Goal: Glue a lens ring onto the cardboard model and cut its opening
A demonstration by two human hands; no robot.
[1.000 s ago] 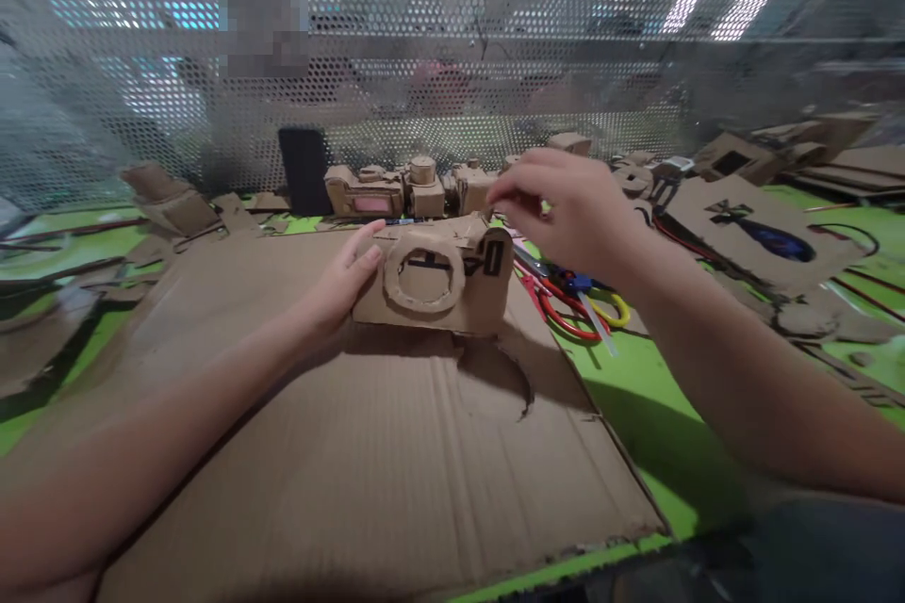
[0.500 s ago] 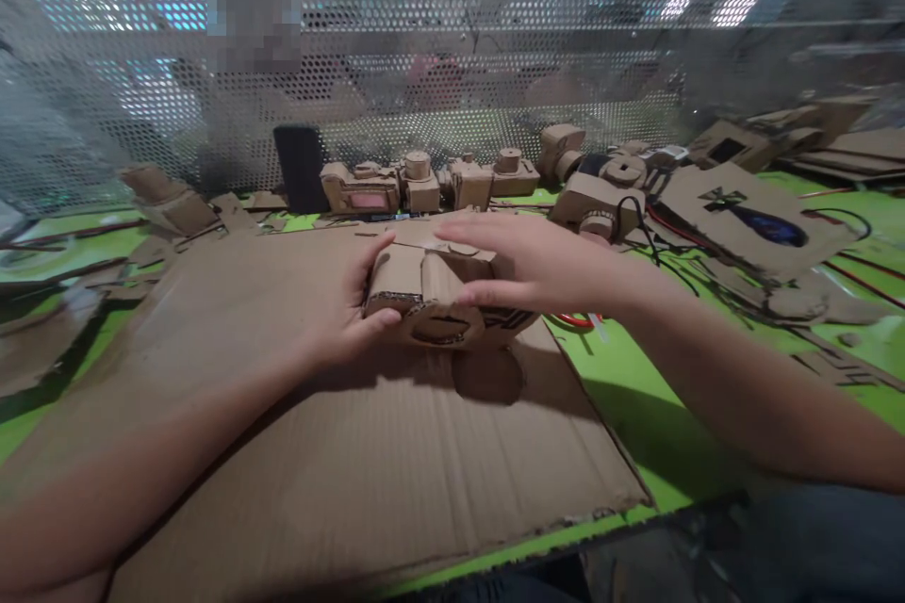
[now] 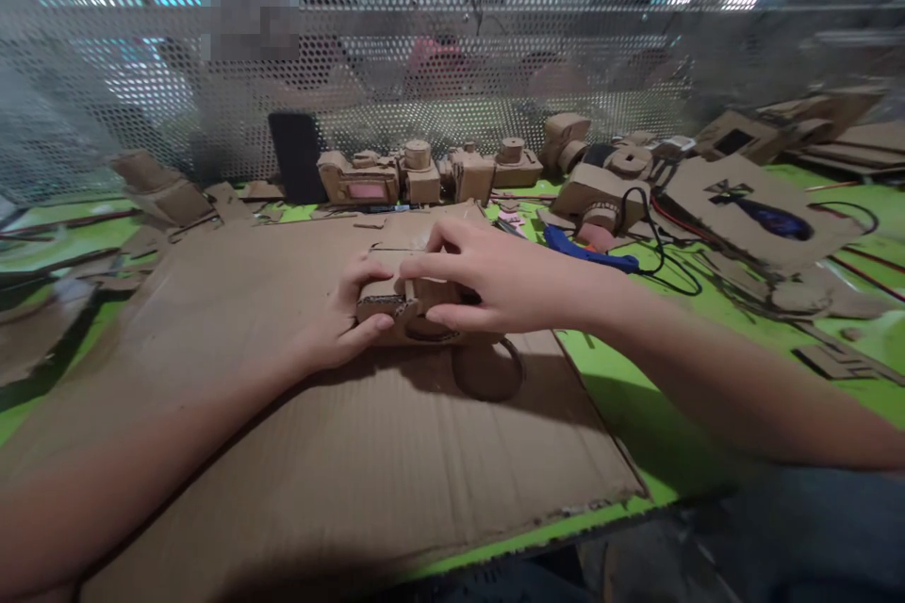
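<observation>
A cardboard model camera (image 3: 382, 281) with a round hole in its front sits on the large cardboard sheet (image 3: 339, 452). My left hand (image 3: 346, 316) grips its left end, thumb at the front and fingers over the top. Over its right part lies my right hand (image 3: 481, 278), fingers bent, thumb and forefinger closed about a curved cardboard piece on the model. That hand hides the model's right side. A round cardboard disc (image 3: 487, 369) rests on the sheet just in front.
Several other cardboard cameras (image 3: 467, 174) line the back beside a black upright slab (image 3: 295, 158). At right lie a blue glue gun (image 3: 590, 252) with a black cable and a cardboard panel (image 3: 749, 198). Perforated metal mesh (image 3: 438, 75) stands behind the green table (image 3: 622, 396).
My right hand has come down and left, its fingers bending from nearly straight onto the model. The model has shifted slightly left in my left hand. The blue glue gun has come into sight.
</observation>
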